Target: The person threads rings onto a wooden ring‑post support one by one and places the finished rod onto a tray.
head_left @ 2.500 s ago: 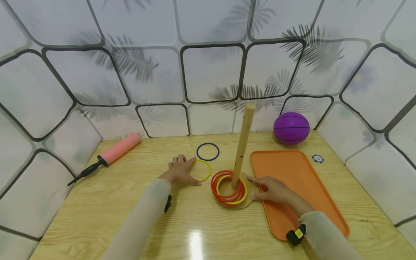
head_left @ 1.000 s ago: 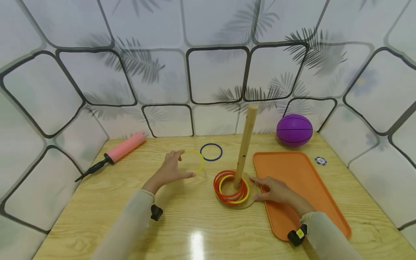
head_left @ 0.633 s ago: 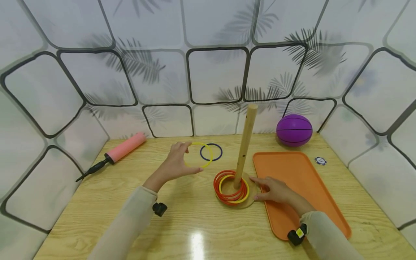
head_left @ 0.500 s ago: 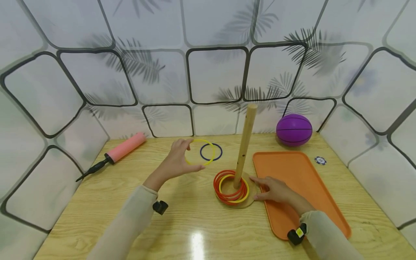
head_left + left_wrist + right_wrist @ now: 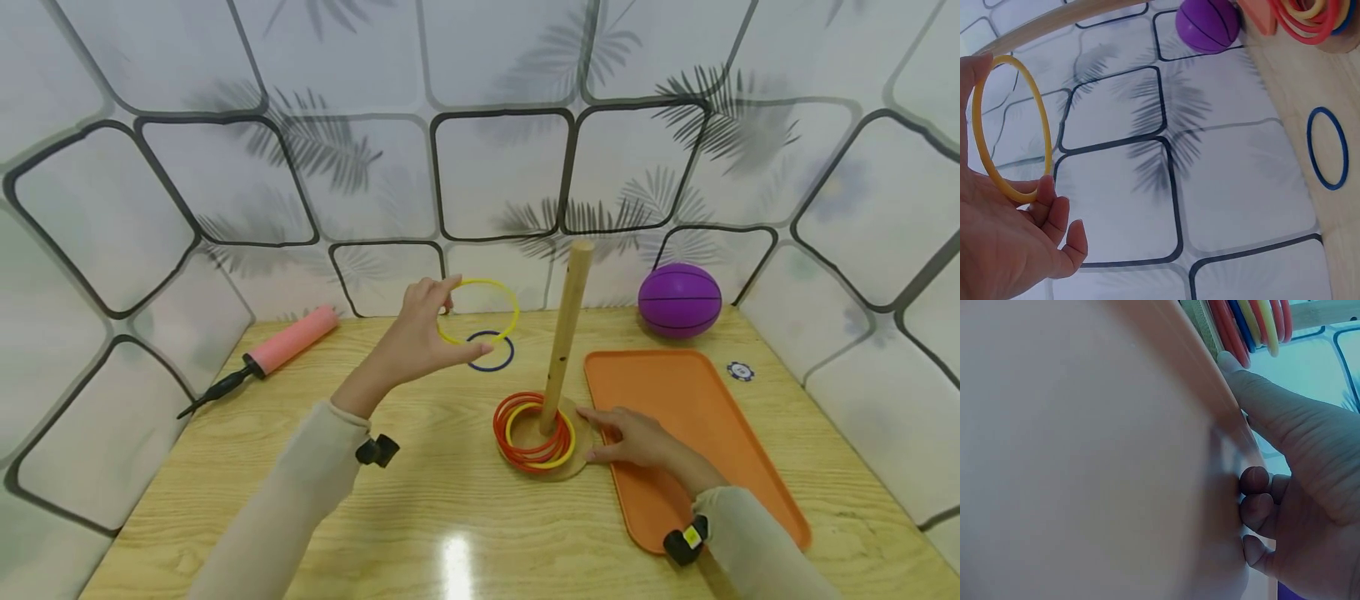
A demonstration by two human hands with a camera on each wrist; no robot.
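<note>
My left hand (image 5: 423, 333) holds a yellow ring (image 5: 517, 313) up above the table, pinched between thumb and index finger on opposite sides of its rim. The left wrist view shows the same ring with the other fingers loosely bent below it. To its right stands an upright wooden peg (image 5: 566, 333) on a round wooden base (image 5: 582, 421). Several red rings (image 5: 498, 437) and a yellow one lie around the peg's foot; the right wrist view adds a blue ring (image 5: 1242, 326) in that stack. My right hand (image 5: 633, 437) grips the base's right edge with thumb and index finger.
A dark blue ring (image 5: 512, 353) lies on the table behind. The orange tray (image 5: 675, 400) sits under my right hand. Farther back are a purple ball (image 5: 679, 300) and a poker chip (image 5: 740, 371). A pink hand pump (image 5: 292, 342) lies at left, near the patterned wall (image 5: 382, 279).
My left hand has picked the yellow ring up off the table, drawn it left, then raised it up and to the right. My right hand has stayed at the base.
</note>
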